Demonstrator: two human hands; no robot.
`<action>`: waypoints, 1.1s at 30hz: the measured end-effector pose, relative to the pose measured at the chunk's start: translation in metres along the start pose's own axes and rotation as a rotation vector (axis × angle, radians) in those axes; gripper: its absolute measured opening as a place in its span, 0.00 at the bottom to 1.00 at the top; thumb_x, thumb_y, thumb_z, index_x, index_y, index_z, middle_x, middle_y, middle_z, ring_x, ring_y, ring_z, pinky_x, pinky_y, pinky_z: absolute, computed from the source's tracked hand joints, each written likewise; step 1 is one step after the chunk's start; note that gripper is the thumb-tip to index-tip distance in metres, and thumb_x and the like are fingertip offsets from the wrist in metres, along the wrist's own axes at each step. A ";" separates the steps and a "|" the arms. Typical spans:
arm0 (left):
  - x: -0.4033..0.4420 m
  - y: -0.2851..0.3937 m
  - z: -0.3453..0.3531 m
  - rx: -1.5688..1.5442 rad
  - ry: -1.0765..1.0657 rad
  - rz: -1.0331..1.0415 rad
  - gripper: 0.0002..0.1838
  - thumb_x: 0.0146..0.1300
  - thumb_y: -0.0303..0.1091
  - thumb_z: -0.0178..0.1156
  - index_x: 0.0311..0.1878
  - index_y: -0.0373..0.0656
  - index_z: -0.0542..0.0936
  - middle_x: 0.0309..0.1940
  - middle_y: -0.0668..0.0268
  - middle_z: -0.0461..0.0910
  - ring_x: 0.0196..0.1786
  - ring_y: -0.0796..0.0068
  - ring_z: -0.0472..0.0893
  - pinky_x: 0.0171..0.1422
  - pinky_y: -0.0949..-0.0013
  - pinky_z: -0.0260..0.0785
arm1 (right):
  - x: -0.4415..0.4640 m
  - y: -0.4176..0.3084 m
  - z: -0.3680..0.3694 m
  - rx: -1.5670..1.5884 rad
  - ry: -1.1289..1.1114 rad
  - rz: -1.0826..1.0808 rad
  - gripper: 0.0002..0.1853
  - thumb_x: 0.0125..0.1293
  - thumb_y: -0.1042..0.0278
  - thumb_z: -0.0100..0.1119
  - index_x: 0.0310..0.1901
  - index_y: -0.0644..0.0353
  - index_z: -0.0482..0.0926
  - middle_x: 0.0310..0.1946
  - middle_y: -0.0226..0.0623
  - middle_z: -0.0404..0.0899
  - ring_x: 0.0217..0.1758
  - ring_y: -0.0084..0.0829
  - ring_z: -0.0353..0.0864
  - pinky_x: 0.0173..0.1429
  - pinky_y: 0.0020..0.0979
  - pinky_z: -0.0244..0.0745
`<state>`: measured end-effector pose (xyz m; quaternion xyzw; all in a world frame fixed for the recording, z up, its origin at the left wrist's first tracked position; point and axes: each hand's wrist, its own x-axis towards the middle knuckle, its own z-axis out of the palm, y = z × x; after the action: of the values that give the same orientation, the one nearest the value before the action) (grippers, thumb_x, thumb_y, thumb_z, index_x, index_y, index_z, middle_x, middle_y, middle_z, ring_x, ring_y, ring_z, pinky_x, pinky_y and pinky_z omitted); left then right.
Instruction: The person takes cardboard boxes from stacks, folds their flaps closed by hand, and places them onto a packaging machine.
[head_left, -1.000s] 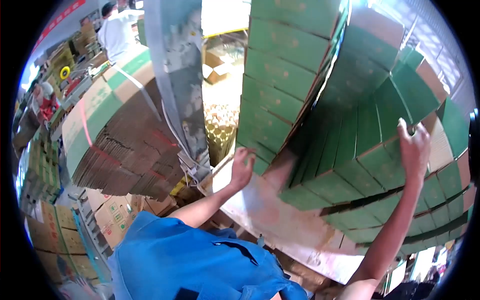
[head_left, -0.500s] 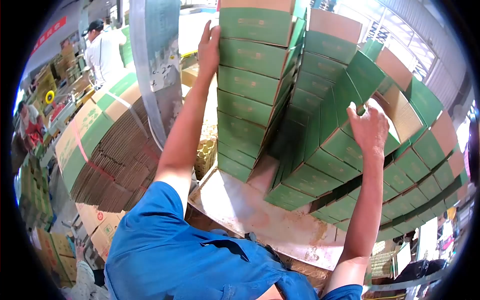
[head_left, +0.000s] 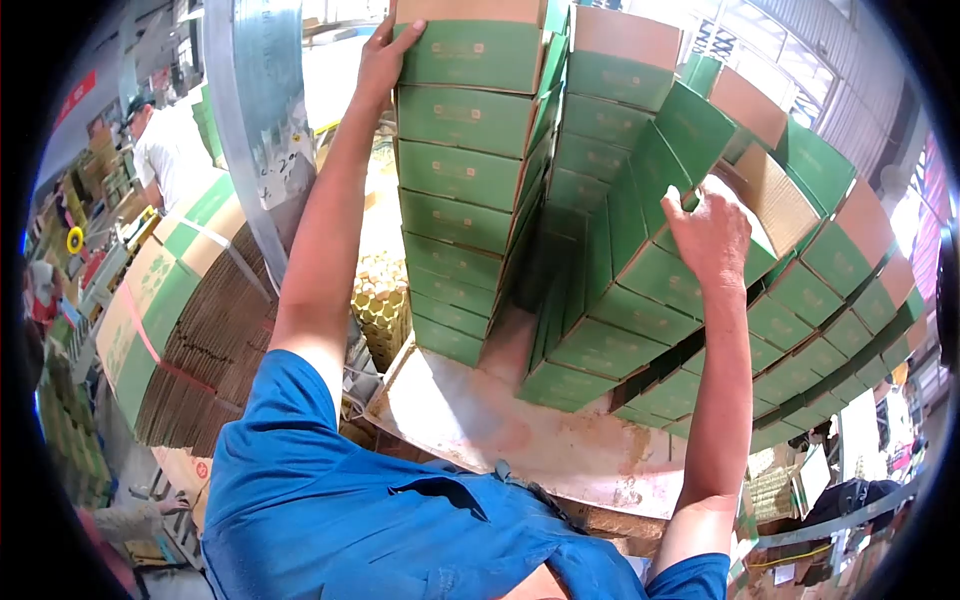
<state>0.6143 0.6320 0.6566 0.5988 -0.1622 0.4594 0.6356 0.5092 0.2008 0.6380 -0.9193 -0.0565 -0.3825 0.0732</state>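
My left hand [head_left: 388,58] is raised to the upper left corner of a tall stack of green boxes [head_left: 460,130], thumb on the front of the top box and the other fingers partly hidden at its side. Farther right, my right hand [head_left: 712,232] has its fingers bent over the top edge of a green box [head_left: 655,278] at the upper end of a second stack. Beside that hand, brown cardboard flaps [head_left: 770,195] stand up from an open box. Both stacks rest on a pale, stained board [head_left: 450,410].
A strapped bundle of flat cardboard [head_left: 185,330] lies left of a grey metal post [head_left: 258,110]. Yellowish trays [head_left: 382,310] sit behind the post. Another person in white [head_left: 170,150] is at the far left. More green boxes [head_left: 840,260] stand in rows on the right.
My left hand has risen from low beside the tall stack to its top box. My right hand stays at the box edge, while the whole view has shifted.
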 end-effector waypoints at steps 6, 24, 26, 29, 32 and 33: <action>0.005 -0.014 0.002 0.066 0.013 0.024 0.38 0.68 0.50 0.67 0.74 0.40 0.69 0.64 0.59 0.78 0.66 0.69 0.75 0.72 0.68 0.63 | 0.002 -0.006 0.000 0.001 -0.009 0.004 0.25 0.62 0.46 0.60 0.42 0.66 0.84 0.36 0.56 0.85 0.43 0.54 0.85 0.53 0.48 0.78; 0.014 -0.040 -0.002 0.013 0.034 0.074 0.34 0.71 0.51 0.63 0.73 0.42 0.71 0.64 0.62 0.78 0.64 0.70 0.75 0.70 0.69 0.64 | 0.004 -0.011 0.010 -0.035 0.017 -0.057 0.27 0.63 0.41 0.58 0.45 0.60 0.87 0.34 0.52 0.86 0.42 0.50 0.87 0.51 0.47 0.80; 0.008 -0.028 0.002 0.012 0.020 0.077 0.34 0.71 0.51 0.63 0.73 0.41 0.71 0.64 0.60 0.78 0.64 0.70 0.75 0.70 0.69 0.63 | 0.003 -0.012 0.008 -0.035 -0.009 -0.034 0.28 0.63 0.41 0.57 0.43 0.62 0.87 0.35 0.51 0.87 0.43 0.49 0.87 0.52 0.47 0.80; 0.011 -0.031 0.003 0.058 0.047 0.065 0.35 0.71 0.52 0.63 0.74 0.41 0.71 0.64 0.58 0.77 0.64 0.69 0.75 0.70 0.68 0.63 | 0.004 -0.010 0.012 -0.040 0.011 -0.062 0.29 0.64 0.39 0.55 0.38 0.63 0.87 0.33 0.51 0.87 0.41 0.49 0.87 0.50 0.47 0.81; 0.007 -0.023 0.002 0.090 0.010 0.098 0.34 0.72 0.51 0.61 0.74 0.42 0.70 0.63 0.58 0.78 0.63 0.68 0.76 0.69 0.67 0.64 | 0.004 -0.010 0.019 -0.080 -0.003 -0.062 0.30 0.64 0.38 0.53 0.37 0.63 0.87 0.32 0.50 0.87 0.41 0.49 0.87 0.49 0.46 0.81; 0.007 -0.024 0.001 0.101 0.003 0.089 0.34 0.72 0.51 0.61 0.74 0.42 0.70 0.63 0.59 0.78 0.63 0.68 0.76 0.69 0.67 0.64 | 0.003 -0.012 0.020 -0.105 0.015 -0.082 0.30 0.64 0.38 0.53 0.36 0.63 0.87 0.32 0.49 0.87 0.41 0.48 0.87 0.49 0.46 0.81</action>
<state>0.6372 0.6367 0.6470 0.6216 -0.1646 0.4957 0.5838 0.5237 0.2161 0.6273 -0.9159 -0.0736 -0.3945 0.0096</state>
